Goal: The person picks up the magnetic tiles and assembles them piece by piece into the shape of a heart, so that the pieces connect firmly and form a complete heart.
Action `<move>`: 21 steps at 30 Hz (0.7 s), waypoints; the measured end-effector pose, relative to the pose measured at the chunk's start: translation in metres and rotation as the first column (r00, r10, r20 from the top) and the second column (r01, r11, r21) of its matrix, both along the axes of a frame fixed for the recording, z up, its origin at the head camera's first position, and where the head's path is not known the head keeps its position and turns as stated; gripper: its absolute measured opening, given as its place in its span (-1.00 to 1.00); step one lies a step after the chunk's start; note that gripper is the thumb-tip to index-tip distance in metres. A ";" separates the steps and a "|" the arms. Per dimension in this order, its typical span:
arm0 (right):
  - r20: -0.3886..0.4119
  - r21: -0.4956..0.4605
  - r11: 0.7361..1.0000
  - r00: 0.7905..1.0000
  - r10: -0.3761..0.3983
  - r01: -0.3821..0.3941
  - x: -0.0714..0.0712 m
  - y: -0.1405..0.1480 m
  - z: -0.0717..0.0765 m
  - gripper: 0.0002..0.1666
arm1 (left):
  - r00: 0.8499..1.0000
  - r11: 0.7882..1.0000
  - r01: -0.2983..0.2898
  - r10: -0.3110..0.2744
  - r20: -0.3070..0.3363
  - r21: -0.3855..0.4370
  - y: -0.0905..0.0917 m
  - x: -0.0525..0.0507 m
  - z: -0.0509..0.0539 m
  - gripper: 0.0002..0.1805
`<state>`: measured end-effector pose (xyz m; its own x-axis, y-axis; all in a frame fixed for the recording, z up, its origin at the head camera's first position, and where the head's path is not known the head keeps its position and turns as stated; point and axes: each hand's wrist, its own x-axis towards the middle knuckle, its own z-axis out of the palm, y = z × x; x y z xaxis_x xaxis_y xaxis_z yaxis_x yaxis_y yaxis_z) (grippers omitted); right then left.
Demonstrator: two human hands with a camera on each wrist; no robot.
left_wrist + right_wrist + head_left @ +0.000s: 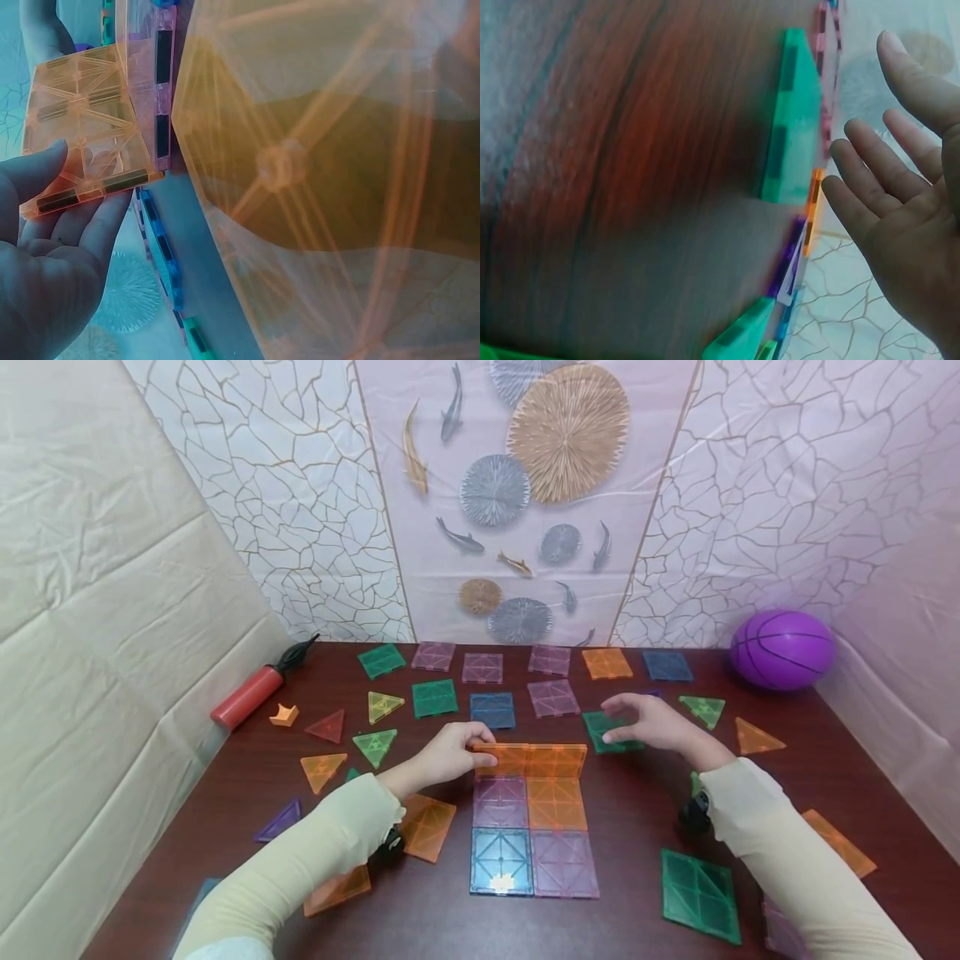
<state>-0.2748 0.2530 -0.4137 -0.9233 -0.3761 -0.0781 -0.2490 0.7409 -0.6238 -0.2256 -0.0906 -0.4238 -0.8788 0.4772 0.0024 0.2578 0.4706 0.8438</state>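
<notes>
Head view: clock directions are read from the centre of the flat four-tile panel [537, 839] on the table [630, 893], with 12 o'clock at the far wall [521, 568].

Panel layout: a purple tile [500, 802] lies at 11 o'clock, a flat orange tile [556, 803] at 1 o'clock, a second purple tile [564, 863] at 5 o'clock and a clear blue tile [501, 860] at 7 o'clock. Two upright orange tiles [537, 761] stand side by side along the 12 o'clock edge.

Left hand [448, 755]: closed in a pinch on the left end of the upright pair. The left wrist view shows the thumb on one face and fingers behind the other.

Right hand [651, 724]: fingers extended and loosely spread; nothing held. It is positioned over a green tile [597, 727] between 1 and 2 o'clock; contact with that tile cannot be confirmed.

Surrounding items: a dark blue tile [492, 710] lies at 12 o'clock, beyond the upright pair. A loose orange tile [430, 828] lies near the panel at 9 o'clock. A larger green tile [701, 895] lies between 3 and 4 o'clock. A purple ball [783, 650] rests at 2 o'clock. A red cylinder with a black end [251, 696] lies at 10 o'clock.
</notes>
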 end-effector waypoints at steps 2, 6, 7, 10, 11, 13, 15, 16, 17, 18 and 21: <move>0.002 0.005 1.000 1.000 0.000 0.000 -0.003 0.002 -0.002 -0.29 | 1.000 1.000 -0.002 0.002 0.006 0.001 0.000 0.000 0.000 -0.89; 0.017 -0.001 1.000 1.000 0.013 -0.013 -0.008 0.005 -0.007 -0.24 | 1.000 1.000 -0.003 0.002 0.020 0.008 0.000 0.000 -0.001 -0.89; 0.019 0.002 1.000 1.000 0.016 -0.016 -0.009 0.006 -0.008 -0.22 | 1.000 1.000 -0.002 0.001 0.022 0.012 0.000 0.000 -0.002 -0.89; 0.020 0.018 1.000 1.000 0.019 -0.019 -0.012 0.008 -0.012 -0.17 | 1.000 1.000 0.000 0.000 0.025 0.015 -0.001 0.000 -0.002 -0.89; 0.017 0.028 0.999 1.000 0.019 -0.020 -0.012 0.008 -0.013 -0.16 | 1.000 1.000 -0.001 0.001 0.025 0.014 -0.001 -0.001 -0.002 -0.89; 0.008 0.052 0.998 1.000 0.022 -0.023 -0.013 0.009 -0.015 -0.14 | 1.000 1.000 -0.002 0.002 0.025 0.012 -0.001 -0.001 -0.002 -0.89; 0.002 0.072 0.997 1.000 0.027 -0.027 -0.014 0.010 -0.017 -0.13 | 1.000 1.000 -0.003 0.002 0.025 0.010 -0.001 -0.001 -0.003 -0.89; 0.000 0.080 0.996 1.000 0.030 -0.030 -0.015 0.011 -0.017 -0.12 | 1.000 1.000 -0.003 0.002 0.025 0.010 -0.001 -0.001 -0.003 -0.89; -0.001 0.087 0.996 0.999 0.032 -0.032 -0.015 0.011 -0.018 -0.12 | 1.000 1.000 -0.002 0.002 0.024 0.009 0.000 -0.001 -0.003 -0.89; -0.001 0.090 0.995 0.999 0.035 -0.035 -0.015 0.012 -0.019 -0.11 | 1.000 1.000 -0.002 0.002 0.024 0.009 0.000 -0.002 -0.003 -0.89; 0.000 0.093 0.995 0.999 0.037 -0.037 -0.016 0.012 -0.020 -0.10 | 1.000 1.000 -0.002 0.001 0.026 0.015 0.000 -0.001 -0.003 -0.89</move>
<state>-0.2906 0.2649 -0.4341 -0.9091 -0.4011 -0.1124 -0.2784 0.7858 -0.5523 -0.2269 -0.0909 -0.4267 -0.8794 0.4759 -0.0128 0.2353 0.4578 0.8574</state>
